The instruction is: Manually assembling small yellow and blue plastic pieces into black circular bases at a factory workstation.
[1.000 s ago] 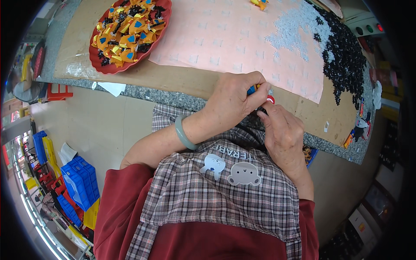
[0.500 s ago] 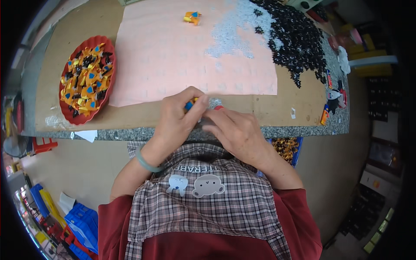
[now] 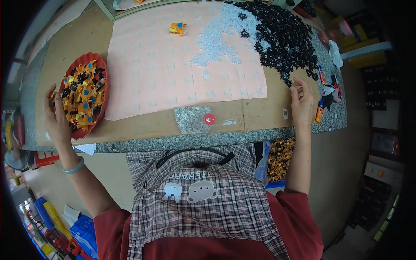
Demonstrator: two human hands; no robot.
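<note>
My left hand is at the outer left rim of a red scalloped bowl, its fingers and thumb closed around a small orange-and-black piece that is mostly hidden. Small orange, yellow and blue plastic figure parts mixed with black pieces heap up inside the bowl. Far to the right, my right hand has its fingers curled toward the thumb, just below the near edge of a pile of small black star-like pieces. Whatever is between those fingertips is too small to make out.
Beside the black pile, pale blue-white pieces spread over a pink cloth. One orange figure sits farther back. A red disc lies near the granite edge. Below the table, a blue bin holds orange parts.
Both hands have parted from the table's front middle, where they worked together on a small orange-and-blue piece. The left has gone to the bowl, the right toward the black pile.
</note>
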